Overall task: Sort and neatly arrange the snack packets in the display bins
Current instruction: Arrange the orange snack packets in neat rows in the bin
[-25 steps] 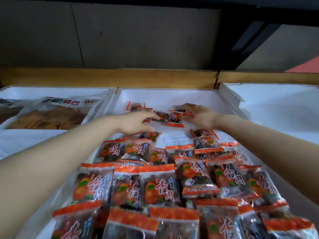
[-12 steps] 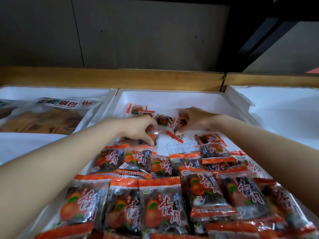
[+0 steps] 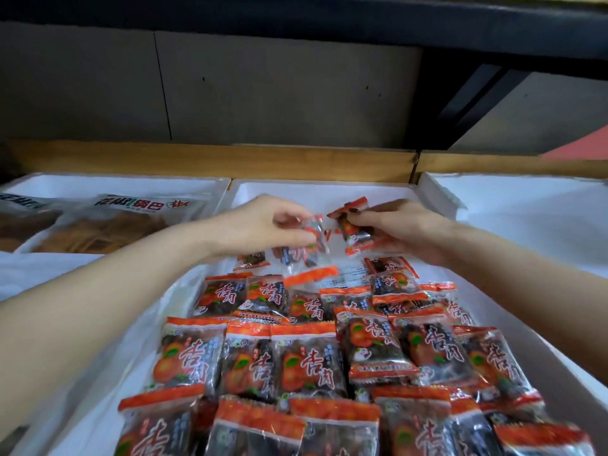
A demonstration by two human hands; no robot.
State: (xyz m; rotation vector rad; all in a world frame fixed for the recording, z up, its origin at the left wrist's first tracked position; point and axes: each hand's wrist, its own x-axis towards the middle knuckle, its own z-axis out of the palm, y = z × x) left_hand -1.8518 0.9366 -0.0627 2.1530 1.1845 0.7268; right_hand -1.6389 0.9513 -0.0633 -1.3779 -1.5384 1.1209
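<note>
Rows of orange-and-dark snack packets [image 3: 306, 363] fill the near part of the middle white bin [image 3: 322, 189]. Above the bin's far half, my left hand [image 3: 263, 225] pinches a clear orange-edged packet [image 3: 307, 255] that hangs down from its fingers. My right hand [image 3: 404, 228] grips another small packet [image 3: 353, 227], lifted and tilted. The two hands are close together, a little above the packets lying below. A white label [image 3: 345, 278] lies on the bin floor beneath them.
The left white bin [image 3: 125, 184] holds large clear bags of brown crisps [image 3: 108, 222]. A white bin [image 3: 526, 205] stands on the right. A wooden rail [image 3: 230, 161] runs behind the bins, with a grey wall beyond.
Both hands have risen from the bin floor, each lifting a packet. The view has shifted so the bins sit lower in the frame.
</note>
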